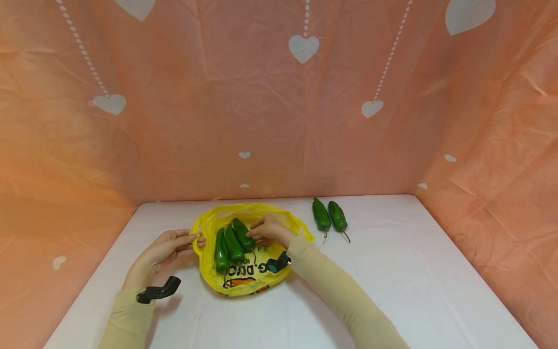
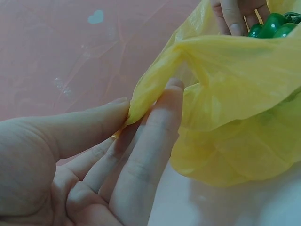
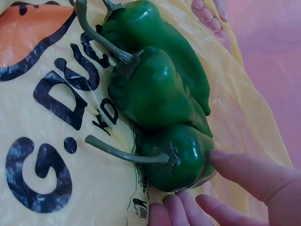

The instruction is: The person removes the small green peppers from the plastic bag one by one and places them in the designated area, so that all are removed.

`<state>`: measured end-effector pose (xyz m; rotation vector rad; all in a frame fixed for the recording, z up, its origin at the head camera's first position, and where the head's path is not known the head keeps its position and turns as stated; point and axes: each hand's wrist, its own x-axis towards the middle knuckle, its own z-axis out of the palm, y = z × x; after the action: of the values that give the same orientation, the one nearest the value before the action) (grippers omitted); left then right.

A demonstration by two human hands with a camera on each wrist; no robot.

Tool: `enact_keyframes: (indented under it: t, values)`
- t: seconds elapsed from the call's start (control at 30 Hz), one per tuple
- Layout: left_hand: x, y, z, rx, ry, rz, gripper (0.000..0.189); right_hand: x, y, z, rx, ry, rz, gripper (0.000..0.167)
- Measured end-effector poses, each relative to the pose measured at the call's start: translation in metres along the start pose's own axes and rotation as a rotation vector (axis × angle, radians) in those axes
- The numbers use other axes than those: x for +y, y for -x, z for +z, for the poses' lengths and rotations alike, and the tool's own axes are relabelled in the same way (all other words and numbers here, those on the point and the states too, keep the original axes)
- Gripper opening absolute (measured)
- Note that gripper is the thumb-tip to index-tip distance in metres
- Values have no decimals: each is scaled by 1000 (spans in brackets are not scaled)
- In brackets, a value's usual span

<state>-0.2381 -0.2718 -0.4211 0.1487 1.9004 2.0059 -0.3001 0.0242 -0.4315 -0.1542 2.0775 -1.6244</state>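
A yellow plastic bag [image 1: 279, 271] with black lettering lies spread open on the table, and three green peppers [image 1: 234, 247] rest side by side on its inner surface. My left hand [image 1: 167, 249] pinches the bag's left edge between thumb and fingers [image 2: 146, 160]. Over the bag, my right hand [image 1: 270, 230] is at the rightmost pepper [image 3: 174, 162]. Its thumb [image 3: 249, 176] touches that pepper's side, and the other fingertips [image 3: 181, 207] lie along its lower edge, partly hidden. That pepper's stem points toward the lettering.
Two more green peppers, a left one [image 1: 321, 214] and a right one [image 1: 337, 216], lie on the white table [image 1: 392, 271] right of the bag, stems toward me. Orange cloth [image 1: 270, 121] with white hearts hangs at the back and sides.
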Motion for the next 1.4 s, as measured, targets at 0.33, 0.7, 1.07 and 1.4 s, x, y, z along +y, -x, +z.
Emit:
enact_keyframes:
  t: [0.33, 0.7, 1.07, 1.4]
  values:
    - [0, 1, 1, -5, 7, 5, 43, -1, 3, 4, 27, 30, -14, 48]
    - [-2, -1, 0, 1, -14, -5, 43, -2, 5, 8, 44, 69, -23, 54]
    - [-1, 1, -1, -12, 19, -7, 41, -1, 4, 11, 40, 113, -19, 54]
    - [2, 4, 0, -14, 18, -4, 44, -1, 3, 9, 1, 107, -22, 51]
